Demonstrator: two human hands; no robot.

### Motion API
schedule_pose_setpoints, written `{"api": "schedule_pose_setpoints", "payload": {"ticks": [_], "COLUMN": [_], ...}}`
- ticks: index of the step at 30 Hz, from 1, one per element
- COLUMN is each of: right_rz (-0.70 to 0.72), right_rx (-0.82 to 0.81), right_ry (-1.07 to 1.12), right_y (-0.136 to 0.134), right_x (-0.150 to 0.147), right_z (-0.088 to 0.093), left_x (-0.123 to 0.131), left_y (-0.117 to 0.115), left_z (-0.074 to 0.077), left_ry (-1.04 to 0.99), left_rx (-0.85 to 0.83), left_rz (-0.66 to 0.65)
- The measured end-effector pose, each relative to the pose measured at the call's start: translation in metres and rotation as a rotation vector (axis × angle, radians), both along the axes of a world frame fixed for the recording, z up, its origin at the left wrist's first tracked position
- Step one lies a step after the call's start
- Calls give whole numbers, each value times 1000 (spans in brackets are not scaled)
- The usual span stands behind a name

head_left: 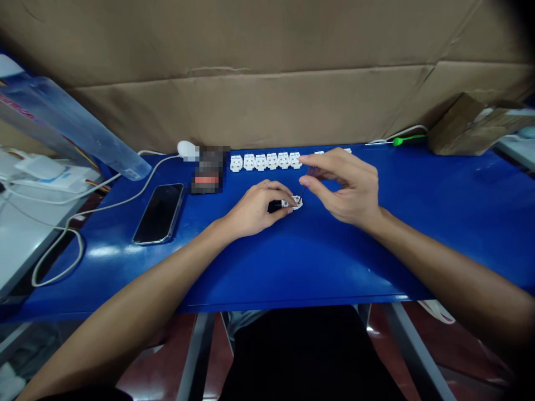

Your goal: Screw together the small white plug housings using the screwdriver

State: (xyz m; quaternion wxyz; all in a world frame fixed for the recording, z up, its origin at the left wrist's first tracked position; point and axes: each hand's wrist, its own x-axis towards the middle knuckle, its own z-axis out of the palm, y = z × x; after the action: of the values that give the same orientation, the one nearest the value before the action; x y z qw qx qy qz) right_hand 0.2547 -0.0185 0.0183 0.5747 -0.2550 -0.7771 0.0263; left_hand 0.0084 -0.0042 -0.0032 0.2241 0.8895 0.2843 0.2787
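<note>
My left hand point(259, 207) is closed on a small white plastic part point(297, 204), its fingertips pinning the part to the blue table top. A small screwdriver point(314, 172) with a dark handle is pinched between thumb and forefinger of my right hand point(349, 189). Its thin shaft slants down to the white part, and the tip seems to touch it. Behind my hands stands a row of several similar white plastic parts point(261, 162). More white pieces show partly behind my right hand.
A phone point(159, 214) lies at the left beside a looping white cable point(79, 245). Near the row sits a dark, blurred-out item point(208, 167). A cardboard box point(468, 122) and a green cable tie point(398, 142) are at the back right. Cardboard point(259, 106) lines the back.
</note>
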Motion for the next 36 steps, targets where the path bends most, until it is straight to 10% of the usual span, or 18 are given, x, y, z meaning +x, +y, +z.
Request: {"api": "schedule_pose_setpoints", "payload": {"ticks": [18,26,32,36], "right_rz": [143,22,94,0], "right_rx": [-258,54,-194,-20], "right_ry": [-46,-36,-86,-4], "right_y": [-6,-3,-4,-3], "right_x": [8,11,15,14], "right_z": [5,9,7,9], "left_x": [3,2,2,2], "left_y": [-5,-5,-4,-5], "left_z": [2,2,2,3], "left_ry": [-6,6,6,13], "left_rx": [-1,10,5,8], "left_rz": [-63,-69,-70,-69]}}
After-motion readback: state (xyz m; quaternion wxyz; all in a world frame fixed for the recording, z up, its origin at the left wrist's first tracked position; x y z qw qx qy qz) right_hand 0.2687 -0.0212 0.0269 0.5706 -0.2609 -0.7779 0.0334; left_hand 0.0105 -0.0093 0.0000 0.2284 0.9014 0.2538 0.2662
